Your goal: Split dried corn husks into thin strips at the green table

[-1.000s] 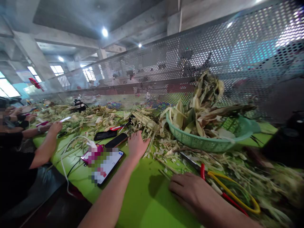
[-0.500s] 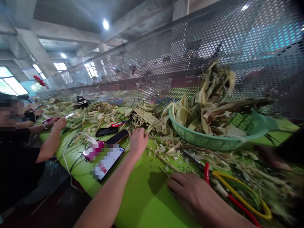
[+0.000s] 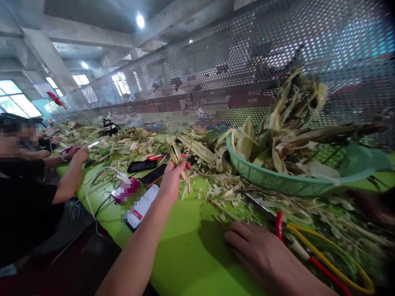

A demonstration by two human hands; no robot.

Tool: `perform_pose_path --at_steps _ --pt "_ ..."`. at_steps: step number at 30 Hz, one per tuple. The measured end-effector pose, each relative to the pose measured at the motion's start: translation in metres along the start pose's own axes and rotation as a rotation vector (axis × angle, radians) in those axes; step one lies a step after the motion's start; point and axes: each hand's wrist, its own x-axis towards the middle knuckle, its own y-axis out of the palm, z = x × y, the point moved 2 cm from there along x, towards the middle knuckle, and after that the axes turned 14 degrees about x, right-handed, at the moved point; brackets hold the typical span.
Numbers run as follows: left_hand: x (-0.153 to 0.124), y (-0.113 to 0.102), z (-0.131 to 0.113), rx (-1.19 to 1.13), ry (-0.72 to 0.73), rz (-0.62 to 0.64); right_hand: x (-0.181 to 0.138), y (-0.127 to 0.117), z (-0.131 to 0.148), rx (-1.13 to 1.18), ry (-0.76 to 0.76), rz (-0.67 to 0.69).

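My left hand (image 3: 171, 179) is raised a little over the green tabletop (image 3: 185, 234), closed around a dry corn husk strip (image 3: 185, 181) that sticks out above and below the fingers. Lower right, my right hand (image 3: 262, 248) rests low at the table with its fingers bent together; the fingertips and anything in them are hidden. Thin stalks lie just beyond those fingers. Right beside that hand are scissors (image 3: 279, 227) with red and yellow handles, lying among husk scraps (image 3: 228, 191).
A green plastic basket (image 3: 277, 181) heaped with dry husks stands at right, before a perforated metal screen (image 3: 197, 82). Left of my forearm lie a lit phone (image 3: 143, 205), dark phones (image 3: 152, 174) and a magenta device (image 3: 132, 187) with cables. A co-worker's hand (image 3: 82, 154) holds a phone.
My left hand has picked up a husk strip from the pile and lifted it toward me. The right hand stays by the scissors; the view has shifted slightly.
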Motion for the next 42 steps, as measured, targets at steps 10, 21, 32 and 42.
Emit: perform_pose_path --at_steps 10,21,32,42 --pt "-0.003 0.005 0.012 0.167 -0.093 0.031 0.000 0.001 -0.001 0.026 0.042 -0.022" --pt "-0.093 0.072 -0.017 0.156 -0.045 0.528 -0.002 -0.023 -0.001 0.584 0.495 -0.429" --pt "-0.050 0.057 -0.022 0.474 0.094 0.594 -0.008 -0.023 -0.003 0.936 0.736 -0.672" --pt "0.015 -0.010 0.038 1.344 0.144 0.019 -0.009 -0.016 -0.005 1.255 0.801 -0.787"
